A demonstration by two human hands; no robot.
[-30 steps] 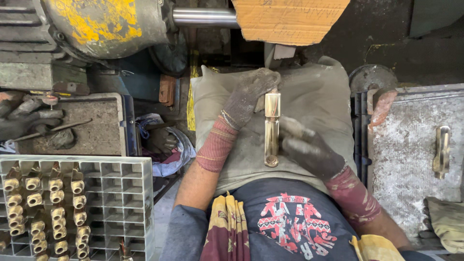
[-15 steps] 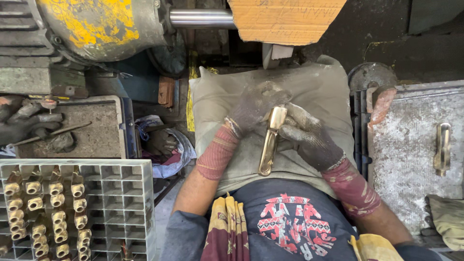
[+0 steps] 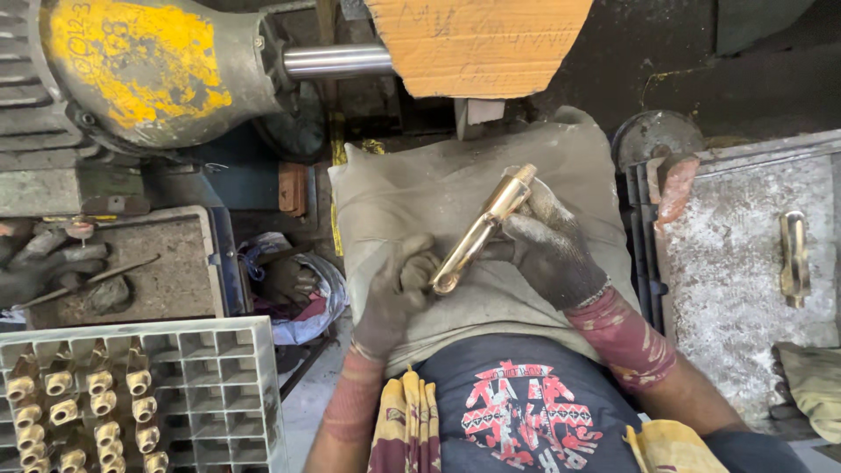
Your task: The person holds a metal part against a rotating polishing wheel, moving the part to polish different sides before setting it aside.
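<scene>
Brass tube (image 3: 480, 233) lies slanted over the cloth-covered lap (image 3: 420, 197), left hand (image 3: 394, 293) fingers clamped on its near end, right hand (image 3: 547, 245) fingers gripping its middle, steadying both ends.

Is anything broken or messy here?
Nothing looks broken. The left hand and right hand hold a shiny brass part tilted over the cloth. One more brass piece lies alone on the dusty tray, apart from those in the grid.

Single head view, looking steeply down, close over lap.
</scene>
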